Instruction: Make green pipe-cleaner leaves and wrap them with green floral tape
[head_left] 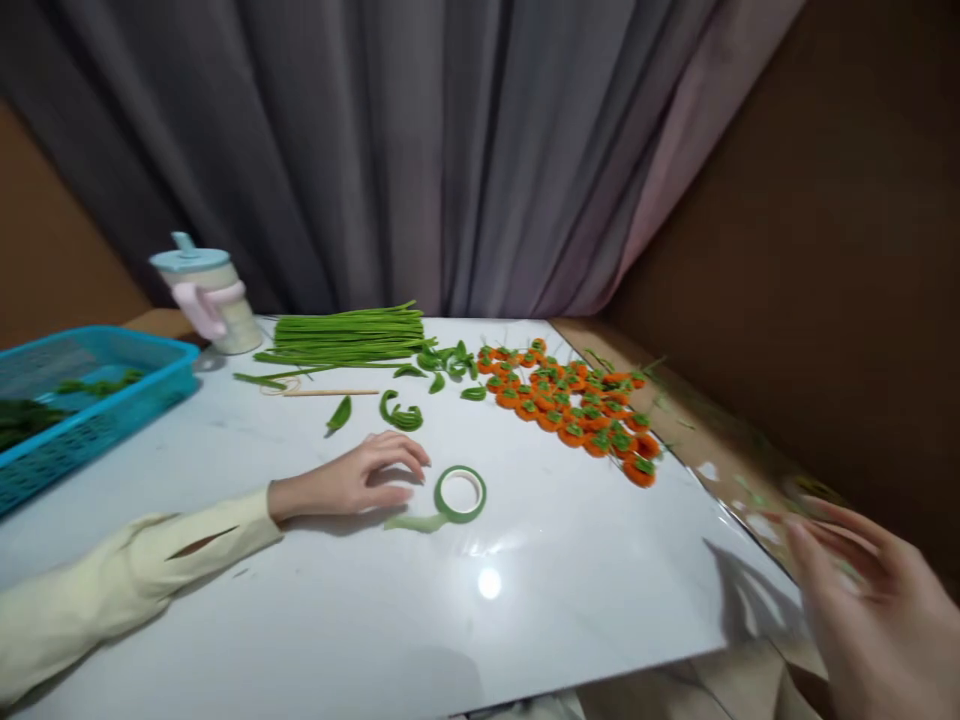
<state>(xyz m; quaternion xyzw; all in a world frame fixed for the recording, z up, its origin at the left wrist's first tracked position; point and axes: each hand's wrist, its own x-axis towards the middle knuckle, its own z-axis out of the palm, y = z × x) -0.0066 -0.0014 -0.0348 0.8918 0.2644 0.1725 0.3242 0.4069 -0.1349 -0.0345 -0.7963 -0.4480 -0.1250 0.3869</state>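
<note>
My left hand [367, 475] rests over the white table, its fingers loosely curved and apart from the thumb, with nothing between them. Just right of its fingertips lies a roll of green tape [478, 490], its loose end stretched along the table toward my thumb. My right hand [874, 590] is beyond the table's right edge and blurred. Its thumb and forefinger are near each other, and whether anything is between them cannot be made out. Behind my left hand lie curved green fuzzy strips [406, 418] and a green fuzzy leaf [340, 414].
Several orange fuzzy balls with green tops [551, 418] cover the table's back right. Green fuzzy stems [349, 337] lie stacked at the back, near a thin wooden stick [330, 393]. A lidded tumbler [238, 325] and a blue basket [142, 400] stand left. Scraps litter the floor [686, 440].
</note>
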